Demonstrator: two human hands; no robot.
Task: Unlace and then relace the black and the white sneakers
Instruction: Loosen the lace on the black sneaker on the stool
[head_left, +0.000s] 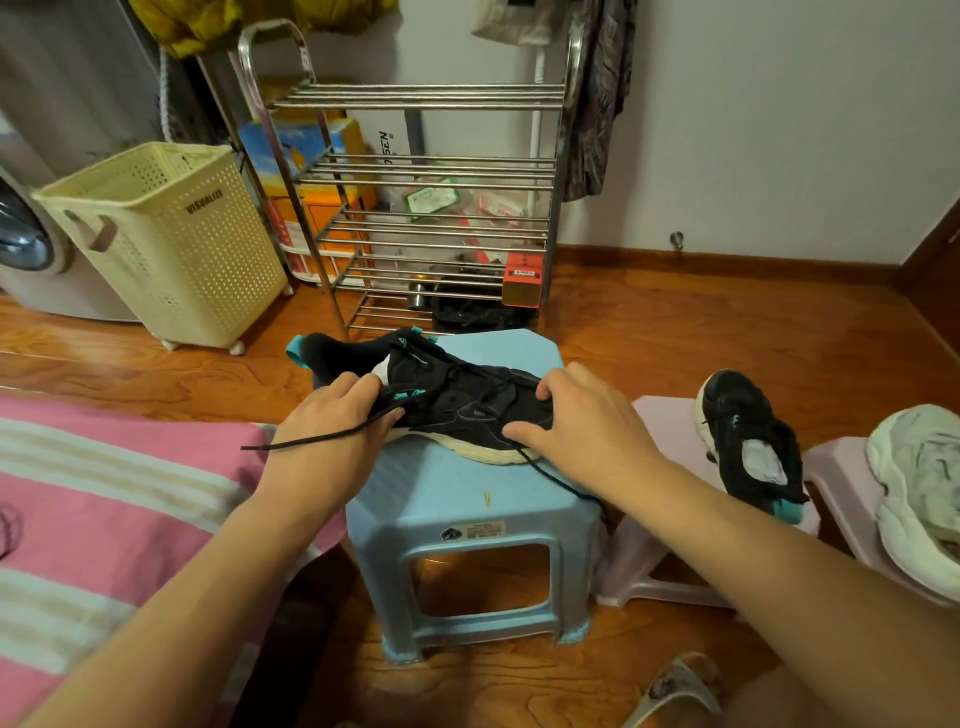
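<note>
A black sneaker lay on its side across the top of a blue stool, its pale sole toward the person and its heel to the left. The left hand pinched a loose black lace at the shoe's collar; the free end of the lace trailed left over a pink striped cloth. The right hand rested on the toe half of the shoe, fingers curled over the upper and thumb against its side, steadying it. A second black sneaker sat on a pale stool to the right, and a white sneaker lay on another stool beyond it, at the frame's edge. Behind stood a metal rack and a cream laundry basket on the wooden floor.
</note>
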